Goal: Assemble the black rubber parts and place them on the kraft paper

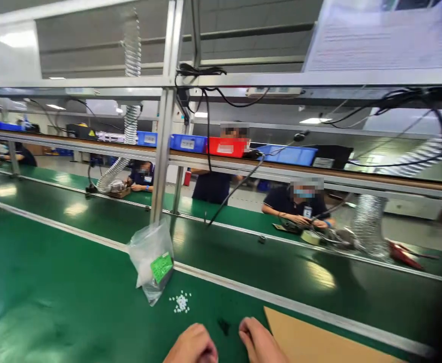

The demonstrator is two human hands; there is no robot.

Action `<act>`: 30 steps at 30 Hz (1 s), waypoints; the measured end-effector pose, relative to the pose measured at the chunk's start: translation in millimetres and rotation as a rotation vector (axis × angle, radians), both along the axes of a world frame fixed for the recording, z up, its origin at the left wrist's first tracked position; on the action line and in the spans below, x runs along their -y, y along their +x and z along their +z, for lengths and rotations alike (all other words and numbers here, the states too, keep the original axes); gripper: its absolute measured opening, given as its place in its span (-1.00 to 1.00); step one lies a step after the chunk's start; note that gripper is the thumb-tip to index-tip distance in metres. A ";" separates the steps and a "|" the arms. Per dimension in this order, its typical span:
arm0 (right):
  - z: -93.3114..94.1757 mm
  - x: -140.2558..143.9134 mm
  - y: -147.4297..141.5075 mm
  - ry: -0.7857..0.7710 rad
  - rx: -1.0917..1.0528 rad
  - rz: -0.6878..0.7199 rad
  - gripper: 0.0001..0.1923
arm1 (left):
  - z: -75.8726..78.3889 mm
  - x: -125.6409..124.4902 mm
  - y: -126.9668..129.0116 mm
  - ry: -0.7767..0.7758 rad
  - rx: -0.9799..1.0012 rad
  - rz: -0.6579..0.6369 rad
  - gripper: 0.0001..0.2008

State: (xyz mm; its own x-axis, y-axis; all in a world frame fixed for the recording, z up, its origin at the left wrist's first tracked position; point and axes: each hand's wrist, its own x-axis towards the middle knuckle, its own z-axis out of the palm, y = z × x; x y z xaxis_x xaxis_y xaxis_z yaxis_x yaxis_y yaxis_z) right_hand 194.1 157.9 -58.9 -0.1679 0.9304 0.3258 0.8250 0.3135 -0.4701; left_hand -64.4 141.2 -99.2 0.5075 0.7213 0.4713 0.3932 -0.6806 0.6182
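My left hand [191, 346] is at the bottom of the head view with its fingers curled inward; whatever they hold, if anything, is hidden. Across a short gap, my right hand [261, 341] has its fingers pressed together, and nothing in them can be made out. A small blurred black piece [224, 326] lies on the green tabletop [73, 302] between the two hands. Just beyond my left hand is a loose pile of tiny white pieces [181, 302]. Behind the pile sits a clear plastic bag [145, 257] with a green label.
A tan board [315, 338] lies beside my right hand. Beyond a metal rail [243, 288] runs a dark green belt [221, 247]. A metal post [163, 151] holds a shelf with blue bins [188, 143] and a red bin [226, 146]. Several co-workers are across the line.
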 end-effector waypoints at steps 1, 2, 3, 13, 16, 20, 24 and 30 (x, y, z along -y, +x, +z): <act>5.7 3.5 -5.8 0.006 -0.030 -0.009 -0.71 | -6.0 9.7 -0.8 -0.062 0.038 -0.019 -0.74; 10.7 7.2 -13.1 0.009 -0.084 -0.006 -0.69 | -9.9 16.5 -1.4 -0.166 0.108 -0.022 -0.66; 14.3 11.4 -21.7 0.000 -0.161 0.019 -0.67 | -11.4 20.6 -1.5 -0.335 0.220 -0.030 -0.59; -8.7 53.4 -95.7 -0.425 -0.898 0.284 -0.44 | 17.0 22.1 0.5 -0.943 0.640 -0.119 -0.40; -2.2 52.7 -94.6 -0.420 -0.910 0.268 -0.49 | 19.6 23.4 -1.2 -0.971 0.664 -0.116 -0.42; -1.5 50.6 -92.7 -0.387 -0.918 0.281 -0.55 | 22.3 23.0 -1.4 -0.990 0.691 -0.099 -0.44; -5.8 49.9 -93.7 -0.365 -0.901 0.272 -0.58 | 21.7 22.3 -1.3 -0.980 0.683 -0.109 -0.45; -1.8 52.0 -93.5 -0.309 -0.795 0.204 -0.62 | 19.9 22.5 -2.5 -0.998 0.680 -0.076 -0.50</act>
